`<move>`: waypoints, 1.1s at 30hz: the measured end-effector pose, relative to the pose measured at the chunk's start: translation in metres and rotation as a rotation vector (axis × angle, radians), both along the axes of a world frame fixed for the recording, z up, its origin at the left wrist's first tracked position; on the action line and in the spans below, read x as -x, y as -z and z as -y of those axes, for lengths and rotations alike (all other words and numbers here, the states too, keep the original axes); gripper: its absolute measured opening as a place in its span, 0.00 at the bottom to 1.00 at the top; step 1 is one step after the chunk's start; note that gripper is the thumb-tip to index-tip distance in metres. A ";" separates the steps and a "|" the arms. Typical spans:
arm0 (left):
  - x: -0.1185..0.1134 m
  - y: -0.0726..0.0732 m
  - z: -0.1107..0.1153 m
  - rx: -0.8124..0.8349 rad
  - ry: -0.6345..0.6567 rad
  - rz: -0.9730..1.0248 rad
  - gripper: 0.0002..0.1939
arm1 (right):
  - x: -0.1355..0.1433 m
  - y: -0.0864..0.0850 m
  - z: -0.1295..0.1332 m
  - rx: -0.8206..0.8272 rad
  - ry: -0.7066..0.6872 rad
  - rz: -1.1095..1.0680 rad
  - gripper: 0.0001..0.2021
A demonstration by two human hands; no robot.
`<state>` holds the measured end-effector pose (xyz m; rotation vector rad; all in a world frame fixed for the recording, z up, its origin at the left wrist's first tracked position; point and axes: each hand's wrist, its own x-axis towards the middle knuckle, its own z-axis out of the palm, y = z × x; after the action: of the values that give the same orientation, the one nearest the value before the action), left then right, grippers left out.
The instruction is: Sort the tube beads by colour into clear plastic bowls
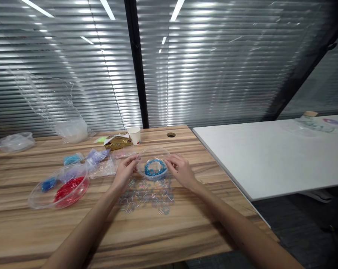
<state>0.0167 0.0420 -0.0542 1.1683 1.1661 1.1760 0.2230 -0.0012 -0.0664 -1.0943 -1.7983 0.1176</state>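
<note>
A clear round plastic bowl (150, 155) is held between my two hands, tilted toward me above the wooden table (163, 237). Blue bead-like pieces (147, 170) form a ring along its bottom. My left hand (125, 170) grips the left rim, fingers closed on it. On the opposite side, the thumb and fingers of my right hand (181, 170) pinch the rim. Below and in front of the bowl, many small clear tube-shaped pieces (146, 197) lie scattered on the wood.
To the left, a larger clear container (34, 196) holds red pieces (69, 188) and a blue packet. Bags of blue (72, 159) and purple pieces (96, 157) lie behind it. Farther back are a gold packet (117, 142), a paper cup (134, 135) and a white table (264, 160).
</note>
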 end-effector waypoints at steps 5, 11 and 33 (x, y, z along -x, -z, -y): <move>0.001 0.002 -0.001 -0.001 0.000 -0.003 0.26 | 0.000 0.001 -0.001 -0.005 0.000 0.002 0.11; 0.000 0.001 0.000 0.009 0.004 -0.006 0.25 | 0.000 0.001 0.000 -0.002 -0.004 0.010 0.11; 0.001 0.000 0.000 0.001 0.000 -0.027 0.24 | -0.001 0.002 0.000 0.011 -0.034 0.025 0.11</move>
<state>0.0162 0.0425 -0.0544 1.1872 1.1867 1.1623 0.2237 -0.0011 -0.0686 -1.0774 -1.8405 0.1346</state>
